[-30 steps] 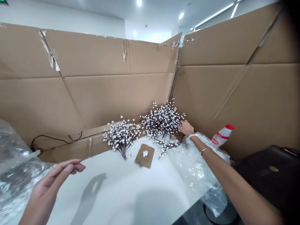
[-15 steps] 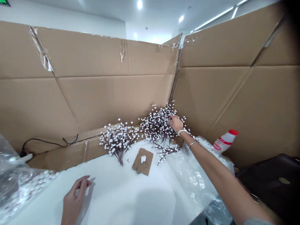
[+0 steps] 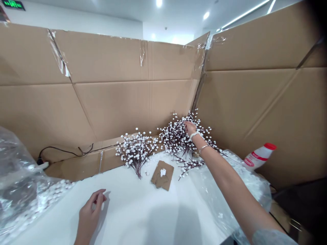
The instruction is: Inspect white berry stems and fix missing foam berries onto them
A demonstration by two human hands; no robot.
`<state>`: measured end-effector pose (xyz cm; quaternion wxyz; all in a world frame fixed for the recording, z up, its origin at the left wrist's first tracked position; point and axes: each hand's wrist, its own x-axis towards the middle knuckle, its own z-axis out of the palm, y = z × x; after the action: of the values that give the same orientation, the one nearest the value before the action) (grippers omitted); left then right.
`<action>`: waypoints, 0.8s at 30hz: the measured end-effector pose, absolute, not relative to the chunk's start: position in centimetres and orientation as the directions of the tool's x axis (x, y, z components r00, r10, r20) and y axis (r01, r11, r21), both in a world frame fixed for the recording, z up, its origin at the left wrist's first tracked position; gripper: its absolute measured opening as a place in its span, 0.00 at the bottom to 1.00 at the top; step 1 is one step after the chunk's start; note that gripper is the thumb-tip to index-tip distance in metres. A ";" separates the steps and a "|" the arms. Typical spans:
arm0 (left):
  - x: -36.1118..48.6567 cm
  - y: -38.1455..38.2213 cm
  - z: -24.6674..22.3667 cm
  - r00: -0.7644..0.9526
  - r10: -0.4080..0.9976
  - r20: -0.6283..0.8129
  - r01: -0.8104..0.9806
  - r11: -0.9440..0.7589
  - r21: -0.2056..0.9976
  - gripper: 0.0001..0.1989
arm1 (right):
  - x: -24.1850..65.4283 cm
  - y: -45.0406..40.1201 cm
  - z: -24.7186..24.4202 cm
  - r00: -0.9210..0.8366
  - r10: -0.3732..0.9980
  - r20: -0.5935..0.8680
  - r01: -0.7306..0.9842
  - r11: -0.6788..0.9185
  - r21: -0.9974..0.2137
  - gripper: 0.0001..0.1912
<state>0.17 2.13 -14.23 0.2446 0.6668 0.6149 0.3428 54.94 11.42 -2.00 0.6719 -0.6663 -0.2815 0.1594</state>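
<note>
My right hand (image 3: pixel 189 128) reaches into the big heap of artificial white-berry branches (image 3: pixel 170 137) at the back corner. Its fingers are pinched together on a berry branch among them; the fingertips are partly hidden. To the left lies a smaller bunch of berry branches (image 3: pixel 136 153), its dark stems gathered toward me. My left hand (image 3: pixel 90 212) rests above the white table (image 3: pixel 133 211) at front left, fingers loosely bent and holding nothing. A piece of brown cardboard (image 3: pixel 167 182) with a white scrap on it lies between the bunch and the loose sprigs (image 3: pixel 190 165).
Cardboard walls (image 3: pixel 112 109) enclose the table's back and right. A white bottle with a red cap (image 3: pixel 259 156) leans at right by clear plastic wrap (image 3: pixel 217 194). Left are a plastic bag (image 3: pixel 17 177), white berries (image 3: pixel 48 194) and a black cable (image 3: pixel 63 149). A dark bag (image 3: pixel 304 200) sits lower right.
The view has shifted slightly, so most things appear farther right. My right hand has moved a little left and up within the branch heap. My left hand keeps nearly the same pose.
</note>
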 end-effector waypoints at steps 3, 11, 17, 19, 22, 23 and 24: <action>0.5 2.0 -14.1 0.006 0.989 0.150 0.641 -0.119 0.758 0.21 | 54.8 10.9 -0.3 0.814 0.535 0.225 0.176 0.142 -0.974 0.13; 1.3 1.1 -13.1 -0.017 0.972 0.234 0.606 -0.176 0.775 0.21 | 48.4 8.3 6.2 0.653 0.622 0.432 0.217 0.393 -0.894 0.13; 2.2 0.2 -12.0 0.086 0.915 0.395 0.519 -0.380 0.766 0.22 | 33.4 5.6 5.6 0.162 0.896 0.414 0.035 0.414 -0.910 0.17; 2.3 -0.1 -11.9 0.138 0.912 0.386 0.467 -0.404 0.786 0.22 | 28.3 5.0 3.9 0.046 0.941 0.334 -0.078 0.337 -0.938 0.17; 2.3 -0.3 -11.9 0.186 0.925 0.331 0.398 -0.379 0.835 0.22 | 22.7 4.6 1.2 -0.056 0.966 0.254 -0.165 0.242 -0.956 0.18; 2.2 -0.4 -12.0 0.187 0.930 0.315 0.395 -0.365 0.843 0.21 | 21.5 4.6 0.5 -0.068 0.969 0.237 -0.183 0.222 -0.958 0.18; 2.1 -0.4 -12.0 0.177 0.934 0.311 0.403 -0.357 0.843 0.20 | 20.6 4.6 -0.1 -0.071 0.973 0.220 -0.209 0.202 -0.957 0.18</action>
<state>2.13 -0.35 -12.03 0.3087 0.7022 0.4758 0.4303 20.61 4.56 -0.13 0.5746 -0.3669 -0.5202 0.5144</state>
